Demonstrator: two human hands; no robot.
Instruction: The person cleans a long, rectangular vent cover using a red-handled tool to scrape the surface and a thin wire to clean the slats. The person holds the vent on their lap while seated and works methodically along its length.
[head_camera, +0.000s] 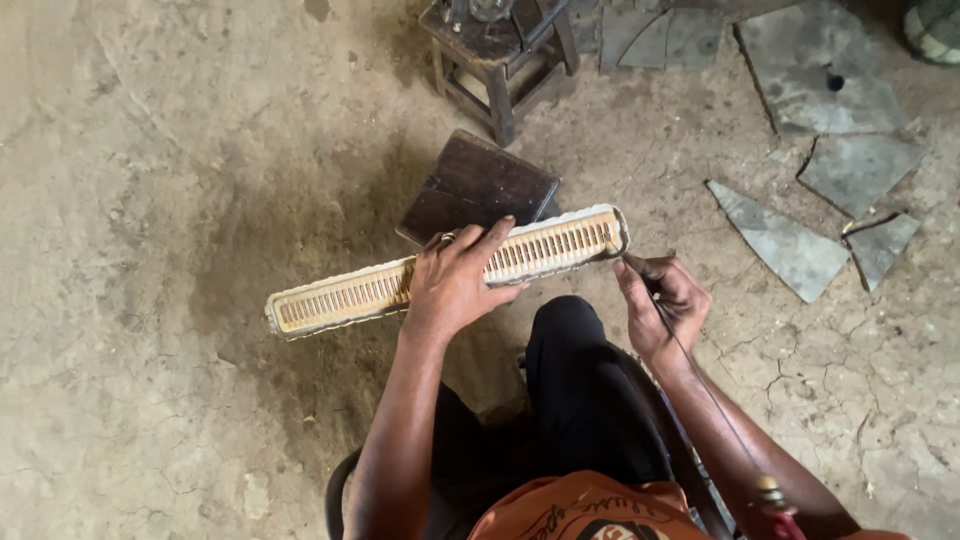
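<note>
A long narrow metal part (345, 295) with a row of many slots lies across my lap, tilted up to the right. My left hand (455, 280) presses down on its middle, fingers spread over the slots. My right hand (662, 305) pinches a thin long metal rod (690, 365), whose tip touches the part's right end (612, 238). The rod runs back along my right forearm to a handle (770, 492) near the lower edge.
A dark wooden block (478, 185) sits on the dirt floor just beyond the part. A small wooden stool (500, 50) stands farther back. Several flat sheet-metal offcuts (790, 245) lie on the cracked ground at right.
</note>
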